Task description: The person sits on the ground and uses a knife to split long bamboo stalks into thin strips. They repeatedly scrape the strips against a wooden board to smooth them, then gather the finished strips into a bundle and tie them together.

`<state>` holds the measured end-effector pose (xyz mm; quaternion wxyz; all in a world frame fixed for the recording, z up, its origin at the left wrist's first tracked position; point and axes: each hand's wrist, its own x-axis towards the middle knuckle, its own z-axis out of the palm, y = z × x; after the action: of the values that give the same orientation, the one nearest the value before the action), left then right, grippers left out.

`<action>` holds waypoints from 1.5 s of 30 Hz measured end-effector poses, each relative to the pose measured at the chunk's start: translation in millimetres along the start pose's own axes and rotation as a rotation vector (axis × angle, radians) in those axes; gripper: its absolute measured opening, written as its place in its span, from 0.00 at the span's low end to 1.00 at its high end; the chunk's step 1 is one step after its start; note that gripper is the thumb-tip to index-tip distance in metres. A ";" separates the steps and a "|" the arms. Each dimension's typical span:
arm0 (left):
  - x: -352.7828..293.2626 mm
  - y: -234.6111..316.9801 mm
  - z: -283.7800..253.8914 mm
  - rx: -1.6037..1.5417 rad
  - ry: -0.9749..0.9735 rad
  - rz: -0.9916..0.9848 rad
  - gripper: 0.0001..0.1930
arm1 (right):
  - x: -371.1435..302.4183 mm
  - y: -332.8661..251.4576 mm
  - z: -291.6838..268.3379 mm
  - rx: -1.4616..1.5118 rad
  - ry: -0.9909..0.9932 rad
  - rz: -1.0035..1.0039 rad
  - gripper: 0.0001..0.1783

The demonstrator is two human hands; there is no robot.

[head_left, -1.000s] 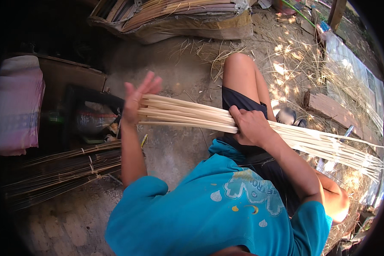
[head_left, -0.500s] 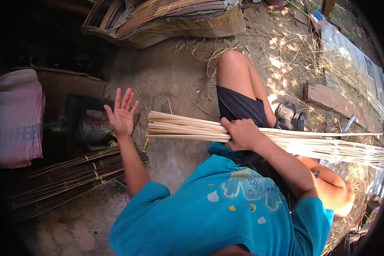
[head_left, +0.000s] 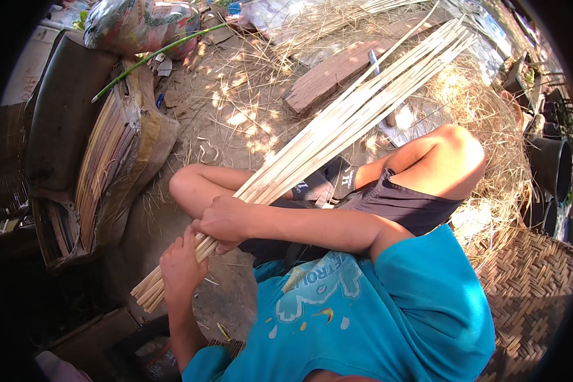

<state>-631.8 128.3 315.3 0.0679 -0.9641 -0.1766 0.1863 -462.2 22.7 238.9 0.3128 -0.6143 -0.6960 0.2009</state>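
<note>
A: Status pls, how far along?
B: On my feed the bundle of pale strips (head_left: 328, 140) is gathered and lying aslant over the legs (head_left: 449, 149), near end low left, far end up right past the plank (head_left: 334, 77). I'd call the gathering done, tho that's my judgement.
A: Grip?
B: Both hands on it. Right hand (head_left: 226, 219) is wrapped round the bundle; left hand (head_left: 183, 264) is closed on it just beside, nearer the low end, approx touching the right.
A: What's left?
B: Afaict, evening up & securing: near tips look roughly level, but far tips are ragged, w/ one strip straying from the rest. It looks unbound on the parts I can see; what's under the fingers is hidden, so can't tell there. Also can't tell if the far end rests on the ground.
A: Copy, so approx midway?
B: My guess, yes.
</note>
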 end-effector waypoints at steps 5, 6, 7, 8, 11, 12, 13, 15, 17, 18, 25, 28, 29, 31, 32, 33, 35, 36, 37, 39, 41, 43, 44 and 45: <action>11.1 -20.6 -44.9 0.044 0.083 -0.014 0.29 | -75.2 38.0 -56.5 0.090 1.412 0.272 0.36; 8.2 -22.3 -54.9 0.047 0.100 -0.017 0.28 | -96.3 70.9 -56.9 0.030 1.664 0.403 0.35; 2.8 -23.0 -66.7 0.065 0.122 -0.026 0.28 | -112.3 97.9 -57.6 0.228 1.912 0.583 0.34; 2.0 -23.9 -75.6 0.067 0.148 -0.016 0.29 | -132.4 115.5 -66.0 0.624 2.161 0.554 0.34; -7.4 -7.9 -107.0 0.119 0.208 -0.027 0.29 | -170.0 170.8 -72.7 0.852 2.423 0.543 0.34; -7.2 -5.8 -110.4 0.135 0.225 -0.034 0.29 | -174.0 176.7 -80.7 0.916 2.462 0.443 0.34; -5.0 -7.5 -110.2 0.127 0.230 -0.015 0.29 | -178.8 181.8 -88.6 0.978 2.495 0.339 0.35; -6.9 -13.7 -110.8 0.120 0.237 0.006 0.29 | -183.3 188.0 -98.3 1.047 2.578 0.336 0.43; -14.4 -17.3 -116.6 0.055 0.248 0.004 0.29 | -183.5 171.6 -93.3 1.623 2.321 -0.032 0.48; -16.3 -15.6 -121.1 0.014 0.257 0.022 0.29 | -196.7 189.2 -81.7 1.724 2.163 -0.288 0.52; -14.0 -72.1 -90.4 -0.074 0.387 0.015 0.27 | -176.2 156.1 -159.4 1.775 1.642 -0.511 0.50; 8.5 -105.8 -29.9 -0.163 0.391 0.053 0.26 | -158.6 146.8 -159.0 1.716 1.580 -0.445 0.43; 16.8 -102.5 -7.2 -0.211 0.366 0.057 0.26 | -157.6 145.6 -155.0 1.710 1.557 -0.434 0.41; 33.8 -82.3 12.6 -0.279 0.342 0.085 0.26 | -172.7 153.7 -164.0 1.675 1.533 -0.493 0.41; 39.2 -66.2 18.2 -0.297 0.343 0.097 0.26 | -179.7 160.5 -173.8 1.659 1.514 -0.525 0.42; 47.1 -48.6 22.0 -0.324 0.336 0.115 0.26 | -193.5 174.0 -183.7 1.571 1.477 -0.562 0.43; 60.2 -23.2 19.9 -0.324 0.348 0.104 0.25 | -200.2 181.2 -210.3 1.592 1.574 -0.445 0.42; 69.9 -10.0 14.5 -0.327 0.333 0.088 0.25 | -206.5 190.9 -220.2 1.481 1.647 -0.382 0.42; 82.5 2.5 7.4 -0.328 0.322 0.067 0.25 | -219.2 206.9 -231.0 1.371 1.708 -0.325 0.41; 111.7 24.0 -5.9 -0.350 0.385 0.217 0.25 | -240.3 226.2 -248.0 1.201 1.974 -0.021 0.40; 138.1 47.2 -19.0 -0.292 0.234 0.196 0.23 | -277.1 257.8 -240.4 1.229 2.034 0.059 0.37; 150.3 75.2 -40.5 -0.254 0.057 0.142 0.23 | -280.7 279.1 -214.9 1.335 1.998 0.157 0.36; 152.9 78.4 -41.0 -0.234 0.002 0.119 0.23 | -269.6 271.6 -198.9 1.432 1.950 0.221 0.35; 159.0 84.4 -38.7 -0.218 -0.050 0.117 0.23 | -263.7 260.9 -183.5 1.501 1.910 0.318 0.34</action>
<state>-452.4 105.5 281.1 -0.0527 -0.9694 -0.1410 0.1938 -133.6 -212.2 148.8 0.9461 -0.2604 0.1841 0.0570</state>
